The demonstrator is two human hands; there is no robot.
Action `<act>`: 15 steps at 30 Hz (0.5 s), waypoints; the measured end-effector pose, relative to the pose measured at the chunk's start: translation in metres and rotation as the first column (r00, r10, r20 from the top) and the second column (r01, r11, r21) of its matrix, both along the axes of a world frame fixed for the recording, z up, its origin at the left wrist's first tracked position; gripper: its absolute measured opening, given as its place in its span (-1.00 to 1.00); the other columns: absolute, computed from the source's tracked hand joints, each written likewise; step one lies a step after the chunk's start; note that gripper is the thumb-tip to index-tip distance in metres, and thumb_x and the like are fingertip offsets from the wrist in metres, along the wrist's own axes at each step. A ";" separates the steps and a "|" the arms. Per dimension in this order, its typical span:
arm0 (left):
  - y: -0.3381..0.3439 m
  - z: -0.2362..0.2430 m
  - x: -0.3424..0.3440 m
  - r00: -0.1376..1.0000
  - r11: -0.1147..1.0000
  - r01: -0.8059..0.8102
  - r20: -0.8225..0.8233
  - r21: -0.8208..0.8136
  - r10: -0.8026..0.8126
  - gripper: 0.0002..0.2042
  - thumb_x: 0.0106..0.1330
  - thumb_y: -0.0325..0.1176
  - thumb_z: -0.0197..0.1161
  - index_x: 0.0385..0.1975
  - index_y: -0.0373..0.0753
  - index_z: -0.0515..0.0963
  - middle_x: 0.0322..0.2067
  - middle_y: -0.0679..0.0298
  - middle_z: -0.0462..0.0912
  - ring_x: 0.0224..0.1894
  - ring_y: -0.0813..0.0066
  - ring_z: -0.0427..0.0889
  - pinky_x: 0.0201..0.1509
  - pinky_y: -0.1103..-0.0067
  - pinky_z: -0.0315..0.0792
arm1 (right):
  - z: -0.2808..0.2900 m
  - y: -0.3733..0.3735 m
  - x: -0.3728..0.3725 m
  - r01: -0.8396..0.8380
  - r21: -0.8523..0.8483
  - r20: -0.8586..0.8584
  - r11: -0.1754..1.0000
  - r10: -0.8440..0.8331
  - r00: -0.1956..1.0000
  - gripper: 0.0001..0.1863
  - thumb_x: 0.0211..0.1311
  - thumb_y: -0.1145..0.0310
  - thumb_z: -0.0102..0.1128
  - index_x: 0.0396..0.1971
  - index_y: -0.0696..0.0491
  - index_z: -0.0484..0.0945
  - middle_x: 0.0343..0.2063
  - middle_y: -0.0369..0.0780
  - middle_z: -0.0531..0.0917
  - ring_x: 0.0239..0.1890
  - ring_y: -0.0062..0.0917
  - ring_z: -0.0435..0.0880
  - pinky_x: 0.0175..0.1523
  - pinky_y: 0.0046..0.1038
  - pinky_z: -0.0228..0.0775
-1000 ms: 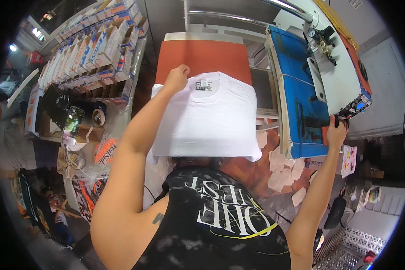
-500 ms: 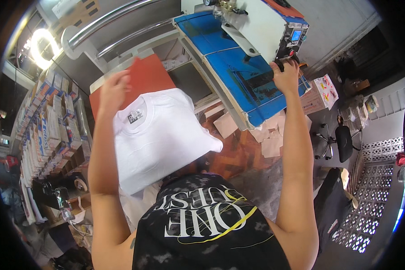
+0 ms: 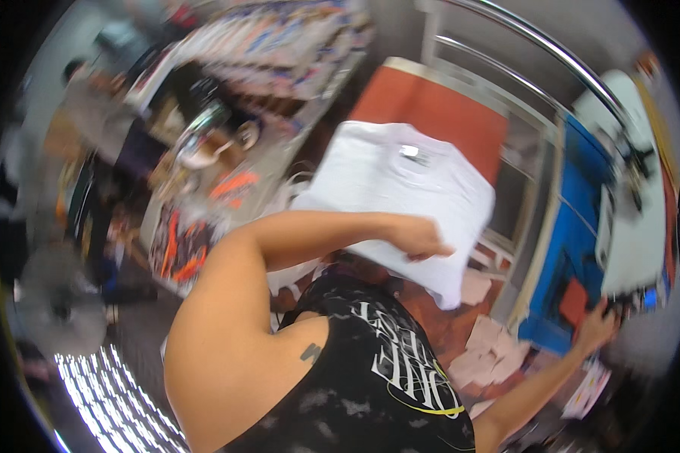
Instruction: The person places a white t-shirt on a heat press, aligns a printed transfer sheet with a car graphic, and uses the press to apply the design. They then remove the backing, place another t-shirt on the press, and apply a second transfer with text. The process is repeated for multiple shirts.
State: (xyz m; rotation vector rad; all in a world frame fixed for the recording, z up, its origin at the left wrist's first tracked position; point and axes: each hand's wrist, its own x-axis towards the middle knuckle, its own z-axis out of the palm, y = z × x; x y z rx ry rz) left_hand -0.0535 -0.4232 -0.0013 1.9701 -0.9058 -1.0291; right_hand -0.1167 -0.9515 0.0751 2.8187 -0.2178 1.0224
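Note:
A white T-shirt, its neckline at the far side, lies on the reddish-brown pad of a heat press. My left hand hovers over the shirt's near right part, blurred, fingers loosely stretched with nothing seen in them. At the right, my right hand grips the dark handle of the press, beside its small control box; the fingers are partly hidden. The blue upper plate of the press is swung to the right of the pad. On that plate rests a small red piece, flat and blurred.
Chrome rails run behind the pad. Brown paper sheets lie on the floor below the plate. Shelves with packed stock, a cluttered table and a fan stand left. Another person is at the far left.
My view has turned left. My left hand has moved from the pad's far left to above the shirt's near right. A red piece now shows on the blue plate. My right hand stays at the handle.

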 end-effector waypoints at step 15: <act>0.216 -0.239 -0.191 0.800 0.793 -0.493 -0.172 0.358 0.575 -0.61 0.36 -0.19 0.13 0.06 -0.27 0.62 -0.13 -0.07 0.71 -0.16 0.11 0.72 -0.20 0.31 0.60 | -0.082 0.266 0.067 -0.171 0.670 -0.186 0.723 0.386 0.903 -0.80 0.27 0.37 0.29 -0.24 0.21 0.63 -0.26 -0.12 0.69 -0.16 -0.32 0.66 0.05 -0.36 0.47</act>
